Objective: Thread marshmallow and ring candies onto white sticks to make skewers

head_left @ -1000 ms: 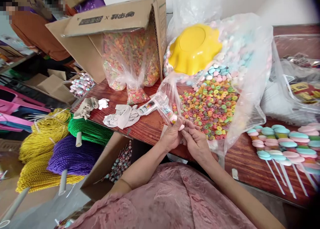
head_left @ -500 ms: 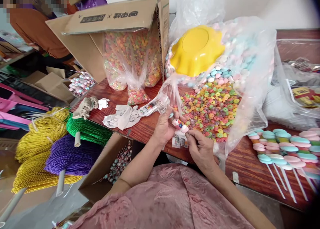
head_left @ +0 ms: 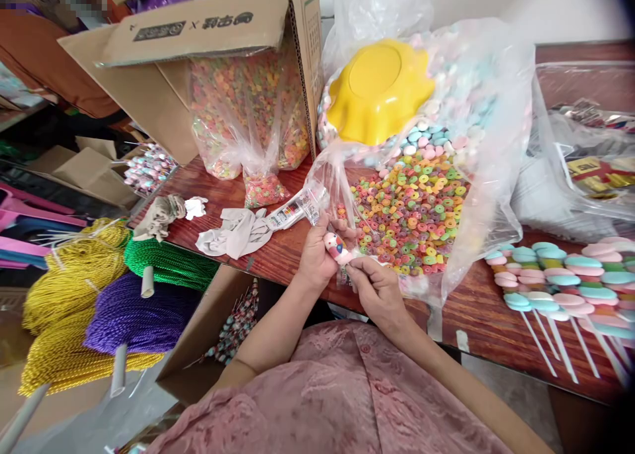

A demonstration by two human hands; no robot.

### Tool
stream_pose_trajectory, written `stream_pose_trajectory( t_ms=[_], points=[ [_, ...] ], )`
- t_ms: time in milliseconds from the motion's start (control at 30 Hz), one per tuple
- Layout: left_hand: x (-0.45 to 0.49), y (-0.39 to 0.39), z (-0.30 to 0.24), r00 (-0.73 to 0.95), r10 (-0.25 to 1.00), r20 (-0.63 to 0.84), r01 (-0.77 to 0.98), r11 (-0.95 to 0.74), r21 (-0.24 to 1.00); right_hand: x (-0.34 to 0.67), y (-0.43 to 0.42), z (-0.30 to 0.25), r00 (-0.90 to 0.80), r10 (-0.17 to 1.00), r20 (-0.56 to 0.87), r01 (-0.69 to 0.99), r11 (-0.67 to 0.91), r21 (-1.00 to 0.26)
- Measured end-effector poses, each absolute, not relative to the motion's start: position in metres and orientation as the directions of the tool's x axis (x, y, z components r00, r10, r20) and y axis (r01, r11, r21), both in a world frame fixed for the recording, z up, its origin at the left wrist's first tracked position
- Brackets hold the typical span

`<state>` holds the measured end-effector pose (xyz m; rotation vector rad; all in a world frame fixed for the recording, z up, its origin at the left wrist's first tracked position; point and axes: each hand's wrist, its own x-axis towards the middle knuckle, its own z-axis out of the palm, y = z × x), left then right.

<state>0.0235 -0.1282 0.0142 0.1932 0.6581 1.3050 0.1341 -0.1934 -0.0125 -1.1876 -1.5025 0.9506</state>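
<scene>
My left hand [head_left: 317, 259] is closed round a small pink-and-white marshmallow candy [head_left: 336, 248] with red and blue marks. The thumb and fingertips of my right hand [head_left: 378, 290] pinch together at the candy's lower end; whether a stick or wrapper is between them, I cannot make out. Just beyond both hands, a heap of ring gummies [head_left: 411, 216] lies on a clear plastic bag [head_left: 489, 212]. Pink, white and blue marshmallows [head_left: 471, 93] fill its far side, with an upturned yellow scalloped bowl [head_left: 380, 90] on top.
A cardboard box [head_left: 208, 34] holds bagged gummies [head_left: 248, 106] at the back left. Gloves [head_left: 235, 232] lie on the wooden table [head_left: 275, 259]. Finished candy skewers [head_left: 560, 285] rest at right. Cord bundles [head_left: 139, 315] hang at lower left. A person in orange [head_left: 49, 60] is behind.
Both hands have shifted slightly left with the candy still held, and the candy has turned a little. The whole view has moved slightly too.
</scene>
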Motion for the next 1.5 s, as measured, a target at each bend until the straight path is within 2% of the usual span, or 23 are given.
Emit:
stream_pose_trajectory(
  t_ms=[133,233,300,700,900,1033,1200,1300,1400,1500],
  points=[
    [0.023,-0.126,0.014,0.138,0.92,-0.368,-0.878,0.285,0.383,0.131,-0.195,-0.018,-0.034,0.944,0.328,0.378,0.316,-0.87],
    [0.025,-0.125,0.012,0.148,0.909,-0.389,-0.925,0.266,0.27,0.13,-0.195,-0.024,-0.064,0.903,0.425,0.488,0.399,-0.776],
    [0.025,-0.124,0.009,0.151,0.905,-0.399,-0.936,0.261,0.237,0.13,-0.195,-0.025,-0.082,0.883,0.463,0.523,0.433,-0.734],
    [0.025,-0.127,0.011,0.049,0.895,-0.444,-0.929,0.204,0.308,0.135,-0.2,-0.023,-0.192,0.736,0.65,0.69,0.571,-0.443],
    [0.024,-0.129,0.014,0.039,0.901,-0.433,-0.928,0.193,0.318,0.136,-0.205,-0.023,-0.211,0.714,0.668,0.723,0.573,-0.385],
    [0.026,-0.134,0.01,0.11,0.922,-0.371,-0.899,0.252,0.359,0.136,-0.204,-0.022,-0.175,0.747,0.642,0.683,0.562,-0.467],
    [0.036,-0.146,0.004,0.151,0.967,-0.207,-0.842,0.236,0.485,0.134,-0.198,-0.02,-0.033,0.88,0.474,0.493,0.427,-0.758],
    [0.042,-0.151,0.002,0.17,0.968,-0.184,-0.829,0.241,0.504,0.131,-0.192,-0.018,0.041,0.941,0.335,0.338,0.302,-0.891],
    [0.045,-0.151,0.002,0.173,0.965,-0.196,-0.808,0.253,0.532,0.133,-0.188,-0.016,0.061,0.968,0.245,0.218,0.227,-0.949],
    [0.043,-0.147,0.004,0.137,0.966,-0.221,-0.779,0.243,0.578,0.141,-0.189,-0.015,-0.006,0.976,0.217,0.269,0.211,-0.94]
  ],
)
